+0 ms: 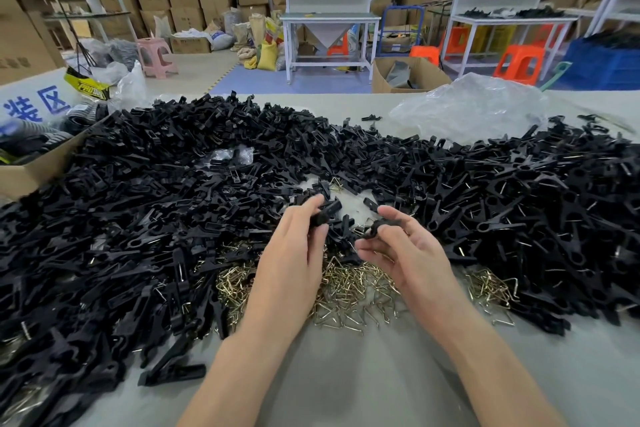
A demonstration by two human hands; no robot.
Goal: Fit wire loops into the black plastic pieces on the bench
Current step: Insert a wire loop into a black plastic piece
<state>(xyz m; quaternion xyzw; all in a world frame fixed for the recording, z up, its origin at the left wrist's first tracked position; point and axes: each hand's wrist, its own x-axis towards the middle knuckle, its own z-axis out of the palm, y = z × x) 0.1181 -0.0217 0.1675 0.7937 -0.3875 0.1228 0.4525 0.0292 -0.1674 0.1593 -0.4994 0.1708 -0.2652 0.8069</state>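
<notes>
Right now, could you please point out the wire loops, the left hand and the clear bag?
wire loops point(349, 289): head view, heap's middle.
left hand point(294, 253): head view, back of the hand.
clear bag point(474, 104): head view, crumpled middle.

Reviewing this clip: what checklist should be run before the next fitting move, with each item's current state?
1. Left hand holds a black piece: ok.
2. Right hand pinches a second black piece: ok.
3. A wire loop already picked up in either hand: cannot tell.
4. Loose wire loops piled on the bench just under both hands, likely within reach: ok.
5. The two held pieces joined: not ok, they are apart.
</notes>
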